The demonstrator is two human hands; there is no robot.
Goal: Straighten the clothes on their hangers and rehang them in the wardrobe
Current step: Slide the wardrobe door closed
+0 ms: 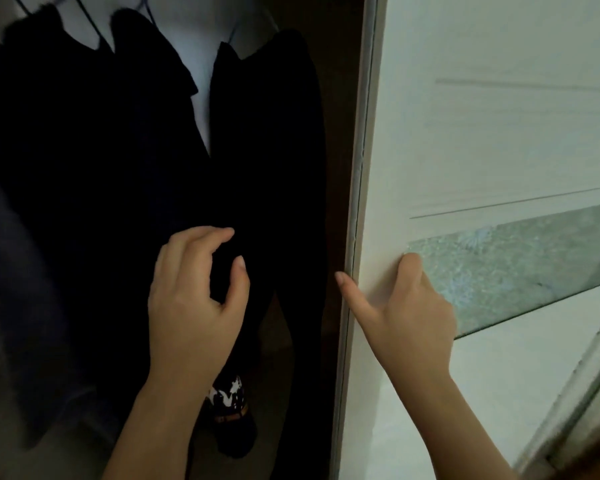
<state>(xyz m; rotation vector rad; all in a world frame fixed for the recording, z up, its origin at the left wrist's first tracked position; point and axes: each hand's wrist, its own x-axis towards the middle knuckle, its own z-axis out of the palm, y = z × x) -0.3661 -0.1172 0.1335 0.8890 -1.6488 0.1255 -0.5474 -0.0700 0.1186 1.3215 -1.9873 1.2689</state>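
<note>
Clothes hanging, right hand touching door

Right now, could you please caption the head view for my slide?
Left hand near dark hanging clothes; right hand on the white wardrobe door.

Dim inside the wardrobe, dark clothes nearly featureless (detail lost in shadow); the white door is evenly lit, slightly soft, its edge bowed.

The dark garments look like soft, matt cloth — no sheen. The wardrobe door is smooth, pale and faintly satin; its inset panel is textured, frosted glass — mottled, slightly glossy.
</note>
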